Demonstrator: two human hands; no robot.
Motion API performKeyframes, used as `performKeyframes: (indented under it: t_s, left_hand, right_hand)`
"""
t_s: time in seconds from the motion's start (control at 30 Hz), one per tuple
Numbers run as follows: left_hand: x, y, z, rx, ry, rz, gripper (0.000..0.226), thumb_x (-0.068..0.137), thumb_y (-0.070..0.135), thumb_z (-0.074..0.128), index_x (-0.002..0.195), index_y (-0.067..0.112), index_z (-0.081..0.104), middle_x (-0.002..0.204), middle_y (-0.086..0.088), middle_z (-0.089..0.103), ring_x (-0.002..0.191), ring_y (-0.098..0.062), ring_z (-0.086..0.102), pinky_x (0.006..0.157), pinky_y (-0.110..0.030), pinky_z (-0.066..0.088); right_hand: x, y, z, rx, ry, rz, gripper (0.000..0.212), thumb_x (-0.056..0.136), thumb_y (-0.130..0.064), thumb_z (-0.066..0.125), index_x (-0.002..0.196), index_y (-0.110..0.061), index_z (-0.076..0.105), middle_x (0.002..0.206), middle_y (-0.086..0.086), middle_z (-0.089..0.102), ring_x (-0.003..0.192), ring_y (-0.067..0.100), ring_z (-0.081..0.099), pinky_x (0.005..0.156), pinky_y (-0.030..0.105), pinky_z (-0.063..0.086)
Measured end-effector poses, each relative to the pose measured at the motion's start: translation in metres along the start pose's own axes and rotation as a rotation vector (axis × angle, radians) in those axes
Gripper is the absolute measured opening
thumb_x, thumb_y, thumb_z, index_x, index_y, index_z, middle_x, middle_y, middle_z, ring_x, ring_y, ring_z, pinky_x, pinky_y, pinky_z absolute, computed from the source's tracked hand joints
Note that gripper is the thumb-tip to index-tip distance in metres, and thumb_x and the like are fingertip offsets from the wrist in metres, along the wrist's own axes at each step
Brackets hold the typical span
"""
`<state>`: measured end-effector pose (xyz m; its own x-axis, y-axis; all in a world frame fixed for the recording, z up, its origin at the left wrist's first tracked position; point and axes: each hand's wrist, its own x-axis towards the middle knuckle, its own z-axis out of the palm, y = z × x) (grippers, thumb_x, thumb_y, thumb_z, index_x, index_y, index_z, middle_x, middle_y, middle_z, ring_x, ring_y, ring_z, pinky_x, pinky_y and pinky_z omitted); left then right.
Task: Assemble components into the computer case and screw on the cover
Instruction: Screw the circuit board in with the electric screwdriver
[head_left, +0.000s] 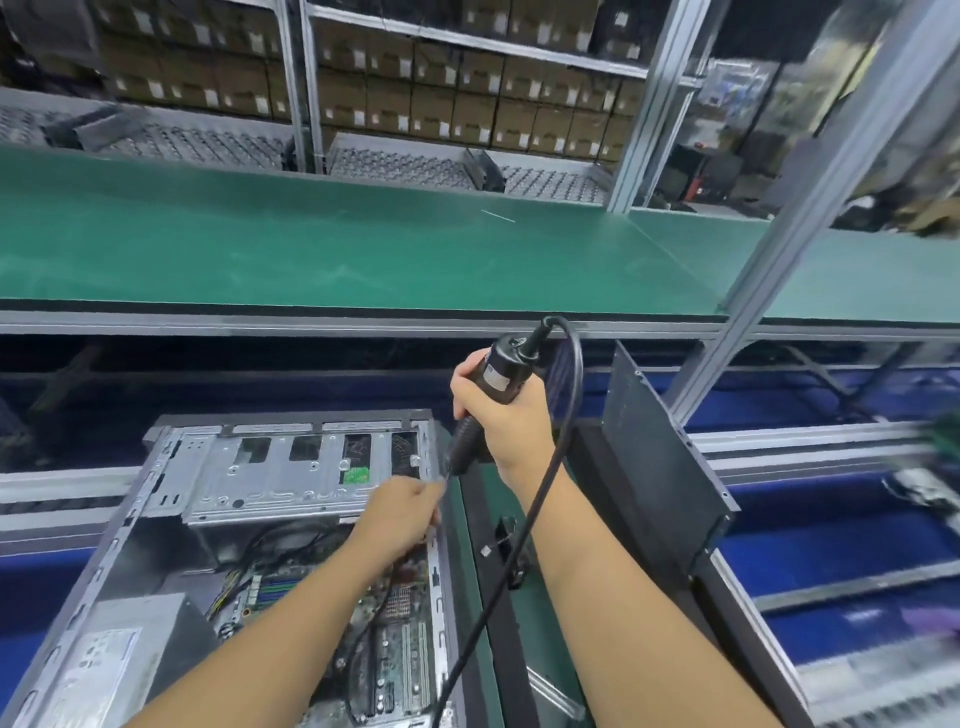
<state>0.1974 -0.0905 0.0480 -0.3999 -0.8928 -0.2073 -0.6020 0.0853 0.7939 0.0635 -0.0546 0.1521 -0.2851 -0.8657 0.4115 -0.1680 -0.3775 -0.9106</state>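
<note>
An open computer case (156, 525) lies on its side at the lower left, showing its metal drive cage, a motherboard (400, 623) and a grey power supply (109, 660). My right hand (511, 415) grips a black electric screwdriver (485, 400), held upright with its tip near the case's upper right corner. A black cable (524, 530) runs from the tool's top down past my right forearm. My left hand (405, 512) is over the case's right rim, just below the tool's tip, fingers curled as if pinching something small that I cannot make out.
A dark side panel (660, 457) leans upright to the right of the case. A green mat shelf (363, 249) runs across above the work level. Racks of cardboard boxes (467, 98) stand behind it. Blue conveyor lanes (831, 561) lie to the right.
</note>
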Motion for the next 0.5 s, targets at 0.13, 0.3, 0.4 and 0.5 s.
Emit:
performKeyframes:
  t_s: [0.13,0.3,0.4,0.5]
  left_hand:
    - [-0.005,0.028,0.028,0.043,-0.067,0.126,0.05,0.098,0.038,0.047,0.057,0.016,0.063,0.045,0.004,0.055,0.037,-0.008,0.047,0.044,-0.022,0.035]
    - [-0.01,0.05,0.077,0.179,-0.235,0.219,0.037,0.096,0.037,0.048,0.07,0.017,0.066,0.053,0.007,0.062,0.051,-0.008,0.055,0.063,-0.027,0.049]
    - [-0.013,0.05,0.109,0.285,-0.395,0.213,0.025,0.093,0.032,0.051,0.081,0.017,0.067,0.063,0.008,0.07,0.051,-0.001,0.058,0.059,-0.02,0.046]
    - [-0.018,0.043,0.142,0.401,-0.51,0.227,0.021,0.091,0.027,0.05,0.09,0.018,0.069,0.078,0.007,0.075,0.07,-0.006,0.068,0.07,-0.02,0.05]
  right_hand:
    - [-0.023,-0.007,-0.035,-0.01,0.072,-0.011,0.016,0.085,-0.015,0.069,0.083,-0.03,0.067,0.07,-0.003,0.064,0.064,0.014,0.059,0.068,0.033,0.055]
    - [-0.06,-0.011,-0.088,-0.013,0.184,-0.006,0.017,0.085,-0.012,0.068,0.086,-0.028,0.068,0.075,-0.002,0.065,0.064,0.018,0.058,0.067,0.033,0.052]
    - [-0.085,-0.006,-0.118,-0.014,0.258,0.026,0.019,0.084,-0.01,0.069,0.087,-0.029,0.068,0.076,-0.001,0.066,0.064,0.02,0.058,0.068,0.034,0.051]
    - [-0.109,0.006,-0.143,-0.01,0.327,0.073,0.018,0.083,-0.011,0.069,0.087,-0.028,0.069,0.075,-0.001,0.065,0.062,0.019,0.058,0.067,0.032,0.051]
